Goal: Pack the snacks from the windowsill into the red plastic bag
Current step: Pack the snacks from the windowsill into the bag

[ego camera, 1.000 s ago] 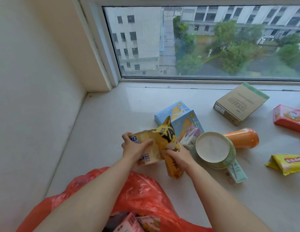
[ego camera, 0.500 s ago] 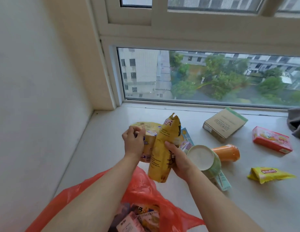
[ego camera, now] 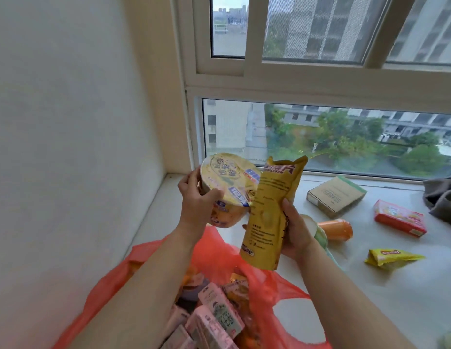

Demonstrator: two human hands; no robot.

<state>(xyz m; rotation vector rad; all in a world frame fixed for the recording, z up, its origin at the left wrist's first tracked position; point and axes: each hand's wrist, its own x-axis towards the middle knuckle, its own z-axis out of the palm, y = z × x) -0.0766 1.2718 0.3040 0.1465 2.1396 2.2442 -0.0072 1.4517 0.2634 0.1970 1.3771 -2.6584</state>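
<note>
My left hand grips a yellow instant-noodle bowl, tilted with its lid facing me. Beside it my right hand holds a tall yellow snack pouch upright. Both are lifted above the open red plastic bag, which lies at the windowsill's near left and holds several pink cartons. Still on the sill lie a brown box, an orange cup on its side, a red packet and a small yellow packet. A green-rimmed bowl is mostly hidden behind my right hand.
A white wall closes off the left side. The window runs along the back of the sill. A grey cloth lies at the far right edge.
Both hands have lifted the noodle bowl and the yellow pouch up from the sill and nearer to me, over the bag. The view has tilted upward.
</note>
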